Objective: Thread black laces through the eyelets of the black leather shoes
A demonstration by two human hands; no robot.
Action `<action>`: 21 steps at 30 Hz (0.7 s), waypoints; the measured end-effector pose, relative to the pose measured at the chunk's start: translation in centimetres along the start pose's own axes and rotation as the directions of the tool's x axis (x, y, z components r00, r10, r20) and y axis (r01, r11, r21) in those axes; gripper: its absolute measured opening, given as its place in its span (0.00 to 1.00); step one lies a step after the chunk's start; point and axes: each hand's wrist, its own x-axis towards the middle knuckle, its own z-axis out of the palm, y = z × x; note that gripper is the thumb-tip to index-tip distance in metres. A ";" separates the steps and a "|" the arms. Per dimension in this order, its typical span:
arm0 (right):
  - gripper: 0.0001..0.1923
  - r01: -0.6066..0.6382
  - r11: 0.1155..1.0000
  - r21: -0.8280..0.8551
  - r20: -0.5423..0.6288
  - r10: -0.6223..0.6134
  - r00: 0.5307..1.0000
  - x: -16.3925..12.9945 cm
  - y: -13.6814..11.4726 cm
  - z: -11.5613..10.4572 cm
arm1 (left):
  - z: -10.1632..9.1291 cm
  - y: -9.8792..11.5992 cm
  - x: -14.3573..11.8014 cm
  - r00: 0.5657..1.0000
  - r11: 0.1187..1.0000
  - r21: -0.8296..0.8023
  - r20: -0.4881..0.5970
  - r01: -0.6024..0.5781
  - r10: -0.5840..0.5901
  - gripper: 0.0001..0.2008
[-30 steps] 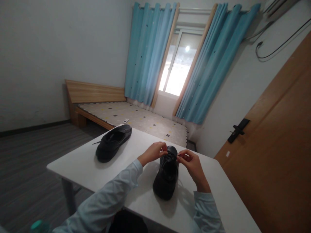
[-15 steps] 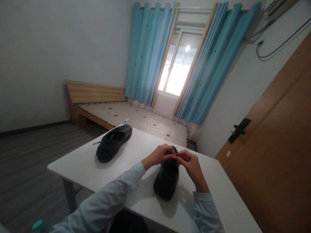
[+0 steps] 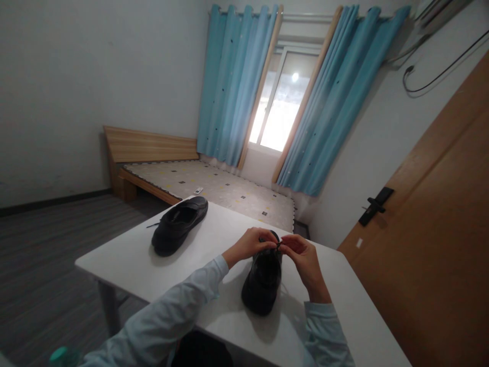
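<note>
Left hand [image 3: 254, 242] and right hand [image 3: 304, 251] pinching a dark lace [image 3: 278, 245] over the near shoe [image 3: 262, 288]; second shoe [image 3: 170, 237] well apart on the white table [image 3: 122, 265]

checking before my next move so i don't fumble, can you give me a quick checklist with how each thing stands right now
1. Near shoe upright on the white table: ok.
2. Right hand pinching the dark lace: ok.
3. Left hand gripping that lace too: cannot tell; it is right up against it.
4. Lacing over the near shoe's tongue: cannot tell; largely hidden by the hands.
5. Far shoe clear of both hands: ok.
6. Far shoe's lace end tucked in: not ok; it sticks out.
</note>
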 end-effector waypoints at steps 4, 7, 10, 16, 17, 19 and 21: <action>0.16 0.068 0.995 -0.066 -0.058 -0.072 0.996 0.0 0.3 0.1 | 0.0 -0.3 0.1 1.000 1.000 0.017 0.011 0.006 -0.006 0.11; 0.16 0.143 0.974 -0.174 -0.091 -0.161 0.983 -0.1 0.3 0.3 | 0.1 -0.4 0.1 1.000 0.999 0.050 0.016 -0.009 0.009 0.10; 0.16 0.183 0.945 -0.271 -0.094 -0.215 0.972 -0.2 0.2 0.4 | 0.1 -0.3 0.1 0.999 0.998 0.056 0.038 -0.041 0.039 0.09; 0.18 0.283 0.853 -0.439 0.044 -0.294 0.955 0.1 0.3 -0.1 | 0.0 0.1 0.0 0.998 0.998 -0.003 -0.033 -0.062 0.062 0.10; 0.20 0.303 0.842 -0.445 0.094 -0.293 0.951 0.2 0.5 0.0 | 0.0 0.1 0.0 0.995 0.998 -0.006 -0.067 -0.070 0.069 0.10; 0.24 0.322 0.838 -0.440 0.167 -0.276 0.947 0.3 1.0 0.4 | -0.1 0.1 0.0 0.987 0.996 0.001 -0.129 -0.091 0.090 0.10; 0.24 0.302 0.845 -0.441 0.167 -0.254 0.953 0.4 1.7 1.0 | -0.2 0.2 -0.1 0.980 0.994 0.009 -0.166 -0.110 0.110 0.10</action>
